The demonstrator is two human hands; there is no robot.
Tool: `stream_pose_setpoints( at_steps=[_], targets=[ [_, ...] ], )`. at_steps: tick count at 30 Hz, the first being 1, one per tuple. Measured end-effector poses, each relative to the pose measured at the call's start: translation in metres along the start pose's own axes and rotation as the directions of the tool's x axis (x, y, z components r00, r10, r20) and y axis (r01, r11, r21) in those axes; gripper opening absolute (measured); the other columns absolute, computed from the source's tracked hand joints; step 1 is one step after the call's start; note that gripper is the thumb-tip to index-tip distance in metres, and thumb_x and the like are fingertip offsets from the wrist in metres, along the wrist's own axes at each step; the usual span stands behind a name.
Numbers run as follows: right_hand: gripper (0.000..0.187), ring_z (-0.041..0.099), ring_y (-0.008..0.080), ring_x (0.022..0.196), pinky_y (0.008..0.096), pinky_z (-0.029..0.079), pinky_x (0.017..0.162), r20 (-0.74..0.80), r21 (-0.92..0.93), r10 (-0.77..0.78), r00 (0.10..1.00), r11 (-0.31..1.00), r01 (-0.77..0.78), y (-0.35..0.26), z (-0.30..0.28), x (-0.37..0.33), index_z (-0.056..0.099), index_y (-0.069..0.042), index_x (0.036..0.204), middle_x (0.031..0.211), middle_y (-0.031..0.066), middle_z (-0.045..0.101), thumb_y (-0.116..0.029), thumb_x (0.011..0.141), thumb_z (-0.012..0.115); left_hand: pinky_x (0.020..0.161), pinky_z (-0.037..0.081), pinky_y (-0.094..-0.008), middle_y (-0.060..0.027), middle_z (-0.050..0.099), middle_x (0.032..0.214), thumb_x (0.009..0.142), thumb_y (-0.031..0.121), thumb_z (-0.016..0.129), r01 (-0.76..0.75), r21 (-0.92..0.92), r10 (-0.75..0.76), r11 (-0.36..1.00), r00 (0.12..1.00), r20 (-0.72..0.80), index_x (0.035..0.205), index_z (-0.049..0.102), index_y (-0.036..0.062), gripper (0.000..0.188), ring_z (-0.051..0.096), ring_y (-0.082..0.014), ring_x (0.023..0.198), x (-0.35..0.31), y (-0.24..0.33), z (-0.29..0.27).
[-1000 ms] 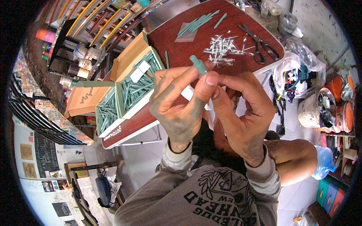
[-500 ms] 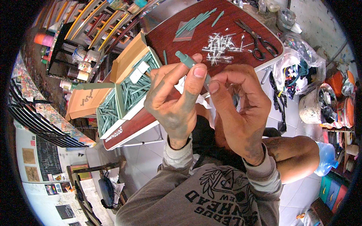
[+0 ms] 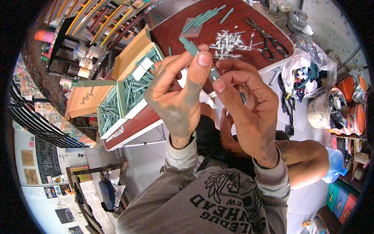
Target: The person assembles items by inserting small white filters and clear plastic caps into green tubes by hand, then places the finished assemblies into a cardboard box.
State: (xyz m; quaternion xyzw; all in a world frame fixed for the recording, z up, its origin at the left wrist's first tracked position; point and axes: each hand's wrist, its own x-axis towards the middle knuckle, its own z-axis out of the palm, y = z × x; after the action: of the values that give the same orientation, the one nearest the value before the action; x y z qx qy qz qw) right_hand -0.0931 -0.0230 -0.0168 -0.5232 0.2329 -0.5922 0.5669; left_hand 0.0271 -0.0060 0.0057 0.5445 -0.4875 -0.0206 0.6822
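Left hand (image 3: 175, 89) is clamped on a green tube (image 3: 190, 46), thumb against fingers, up in the air over the table's near edge; the tube's narrower tip points far left. Right hand (image 3: 247, 105) is just beside it, thumb and forefinger at a short greenish length (image 3: 214, 73) in line with the tube; can't tell if that's the same piece or a second one, nor if those fingertips are closed on it. Other fingers of the right hand are curled. Red-brown table (image 3: 169, 25) behind the hands. On its left: open cardboard boxes (image 3: 132, 54) full of green sticks (image 3: 136, 87), white paper (image 3: 143, 69) lying on top. One loose stick (image 3: 170, 50) just right of the boxes. Far side: a row of sticks (image 3: 204, 19) on a clear plastic bag (image 3: 191, 31), a single stick (image 3: 226, 15) right of that. Pile of thin white bits (image 3: 228, 43) mid-table, black scissors (image 3: 266, 36) to its right. Stuffed clear bag (image 3: 306, 78) off the table's right side, blue bottle (image 3: 334, 165) nearer, beyond the knee.
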Motion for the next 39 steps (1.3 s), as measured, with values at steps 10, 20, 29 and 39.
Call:
stream_pose_setpoints(
  at_steps=[10,20,29,39],
  targets=[
    [0.017,0.061,0.0163,0.08,0.0294,0.048,0.072,0.024,-0.046,0.005,1.0,0.999,-0.004,0.002,-0.001,0.002,0.064,0.002,0.089,0.098,0.0123,0.064,-0.013,0.087,0.073,0.072,0.044,-0.0253,-0.0074,0.074,0.087,0.079,0.013,0.082,-0.005,-0.022,0.005,1.0,1.0,-0.005,0.091,0.074,-0.002,0.021,0.057,-0.0105,0.078,0.007,0.002,-0.003],
    [0.017,0.061,0.0152,0.079,0.0287,0.048,0.072,0.075,-0.066,0.053,0.996,0.997,-0.048,-0.002,-0.004,0.003,0.063,0.001,0.09,0.094,0.0103,0.064,-0.013,0.088,0.072,0.064,0.037,-0.024,-0.0051,0.07,0.081,0.079,0.015,0.083,0.0,-0.012,0.0,1.0,1.0,-0.011,0.092,0.075,-0.0017,0.023,0.055,-0.0089,0.076,0.012,0.0,-0.005],
    [0.015,0.061,0.0132,0.08,0.0274,0.049,0.072,0.103,-0.036,0.141,0.985,0.99,-0.138,-0.005,-0.004,0.001,0.063,0.001,0.093,0.091,0.008,0.065,-0.012,0.09,0.07,0.068,0.043,-0.0228,-0.0054,0.069,0.079,0.08,0.015,0.083,-0.081,-0.072,0.083,0.994,0.996,0.023,0.091,0.075,-0.0031,0.023,0.058,-0.0081,0.075,0.026,0.001,-0.002],
    [0.016,0.063,0.0099,0.085,0.0245,0.051,0.074,0.148,0.003,0.107,0.983,0.994,-0.108,-0.003,-0.005,0.002,0.059,0.002,0.105,0.091,0.0065,0.066,-0.008,0.094,0.065,0.089,0.053,-0.0293,-0.0143,0.073,0.102,0.093,0.02,0.069,-0.065,-0.05,0.073,0.997,0.98,0.185,0.105,0.071,-0.0038,0.027,0.068,-0.0177,0.097,0.037,0.004,-0.01]
  ],
)
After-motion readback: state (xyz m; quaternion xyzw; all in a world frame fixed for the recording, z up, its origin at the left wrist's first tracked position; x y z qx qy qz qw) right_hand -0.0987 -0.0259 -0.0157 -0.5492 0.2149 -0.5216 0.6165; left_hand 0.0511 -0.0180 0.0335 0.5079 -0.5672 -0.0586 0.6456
